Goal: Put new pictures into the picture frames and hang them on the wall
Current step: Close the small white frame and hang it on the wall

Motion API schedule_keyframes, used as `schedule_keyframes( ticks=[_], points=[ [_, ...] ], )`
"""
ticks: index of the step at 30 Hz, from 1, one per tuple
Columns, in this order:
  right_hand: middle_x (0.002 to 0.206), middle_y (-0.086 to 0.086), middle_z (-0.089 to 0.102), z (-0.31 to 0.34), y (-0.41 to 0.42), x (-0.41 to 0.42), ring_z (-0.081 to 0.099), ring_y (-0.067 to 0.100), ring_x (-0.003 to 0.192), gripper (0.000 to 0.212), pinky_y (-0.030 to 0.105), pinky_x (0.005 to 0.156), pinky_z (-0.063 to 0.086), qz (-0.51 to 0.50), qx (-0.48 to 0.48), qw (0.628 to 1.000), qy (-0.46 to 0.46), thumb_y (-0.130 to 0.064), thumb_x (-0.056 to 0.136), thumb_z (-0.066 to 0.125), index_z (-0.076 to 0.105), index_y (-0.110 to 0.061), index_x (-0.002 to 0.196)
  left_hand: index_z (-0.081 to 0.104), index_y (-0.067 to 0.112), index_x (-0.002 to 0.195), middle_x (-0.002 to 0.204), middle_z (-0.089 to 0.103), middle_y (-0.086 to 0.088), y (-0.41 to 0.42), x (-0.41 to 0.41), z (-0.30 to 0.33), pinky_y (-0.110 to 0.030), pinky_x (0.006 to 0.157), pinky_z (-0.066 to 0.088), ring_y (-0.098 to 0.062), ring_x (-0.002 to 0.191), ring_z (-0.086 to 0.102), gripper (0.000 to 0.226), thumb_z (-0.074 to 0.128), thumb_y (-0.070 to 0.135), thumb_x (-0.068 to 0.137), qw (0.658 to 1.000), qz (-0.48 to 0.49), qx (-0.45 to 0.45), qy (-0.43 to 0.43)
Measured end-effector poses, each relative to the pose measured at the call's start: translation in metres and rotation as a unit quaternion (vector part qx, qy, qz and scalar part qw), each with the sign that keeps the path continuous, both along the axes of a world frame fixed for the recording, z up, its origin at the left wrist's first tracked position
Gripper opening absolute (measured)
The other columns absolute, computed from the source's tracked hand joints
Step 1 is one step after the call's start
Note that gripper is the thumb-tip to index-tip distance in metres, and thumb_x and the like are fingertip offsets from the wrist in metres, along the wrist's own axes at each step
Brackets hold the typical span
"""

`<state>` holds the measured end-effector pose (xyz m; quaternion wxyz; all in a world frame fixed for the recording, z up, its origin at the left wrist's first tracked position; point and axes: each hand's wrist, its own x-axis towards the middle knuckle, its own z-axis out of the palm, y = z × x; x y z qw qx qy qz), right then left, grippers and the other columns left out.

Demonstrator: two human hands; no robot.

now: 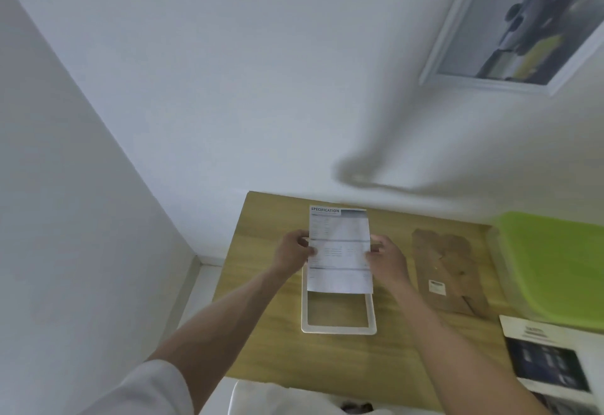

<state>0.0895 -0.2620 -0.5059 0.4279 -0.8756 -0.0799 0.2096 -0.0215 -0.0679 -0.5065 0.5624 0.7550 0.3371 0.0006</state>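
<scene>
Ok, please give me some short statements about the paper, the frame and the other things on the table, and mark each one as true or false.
1. Both hands hold the printed sheet, the left hand at its left edge and the right hand at its right edge. True.
2. The white frame on the wooden table already has a picture inside. False: the wood shows through its opening.
3. The brown backing board lies to the right of the frame. True.
4. The green lid is at the left end of the table. False: it is at the right.
5. A framed picture hangs on the wall. True.
</scene>
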Motion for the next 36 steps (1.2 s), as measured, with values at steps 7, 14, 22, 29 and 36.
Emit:
schedule_keyframes(
  ticks=[7,14,22,29,36],
  points=[
    [0.097,-0.004,0.063,-0.035,-0.021,-0.025,0.060,0.015,0.088,0.045,0.027,0.069,0.051,0.062,-0.136,0.989,0.004,-0.004,0.086,0.052,0.061,-0.022,0.126,0.068,0.011,0.106,0.087,0.066,0.001,-0.029,-0.020,-0.033,-0.037,0.073,0.059,-0.016,0.078,0.065,0.027,0.073,0.008,0.080,0.987,-0.071,0.102,0.107],
    [0.134,0.005,0.041,-0.047,-0.026,-0.041,0.050,0.021,0.119,0.052,0.032,0.089,0.050,0.134,-0.232,0.963,-0.042,-0.017,0.094,0.054,0.044,-0.019,0.145,0.051,0.011,0.123,0.111,0.048,-0.006,-0.038,-0.030,-0.039,-0.039,0.078,0.052,-0.028,0.096,0.059,0.046,0.069,0.022,0.083,0.952,-0.153,0.221,0.149],
    [0.135,0.007,0.038,-0.050,-0.028,-0.042,0.052,0.020,0.117,0.052,0.027,0.091,0.047,0.138,-0.214,0.966,-0.038,-0.016,0.097,0.051,0.042,-0.018,0.148,0.051,0.008,0.134,0.119,0.047,-0.009,-0.035,-0.030,-0.048,-0.043,0.093,0.051,-0.032,0.106,0.057,0.043,0.057,0.021,0.094,0.948,-0.174,0.216,0.156],
    [0.136,0.007,0.038,-0.049,-0.031,-0.041,0.053,0.021,0.115,0.051,0.027,0.091,0.047,0.144,-0.207,0.967,-0.042,-0.016,0.097,0.051,0.042,-0.018,0.148,0.049,0.007,0.138,0.120,0.046,-0.009,-0.037,-0.029,-0.049,-0.041,0.096,0.048,-0.031,0.109,0.055,0.044,0.056,0.017,0.095,0.955,-0.162,0.198,0.148],
    [0.132,0.005,0.040,-0.046,-0.045,-0.037,0.054,0.018,0.111,0.052,0.026,0.090,0.048,0.156,-0.168,0.972,-0.044,-0.019,0.097,0.052,0.042,-0.020,0.147,0.047,0.013,0.140,0.119,0.046,-0.007,-0.043,-0.029,-0.045,-0.041,0.093,0.049,-0.029,0.107,0.055,0.049,0.060,0.023,0.093,0.956,-0.134,0.215,0.150]
  ],
)
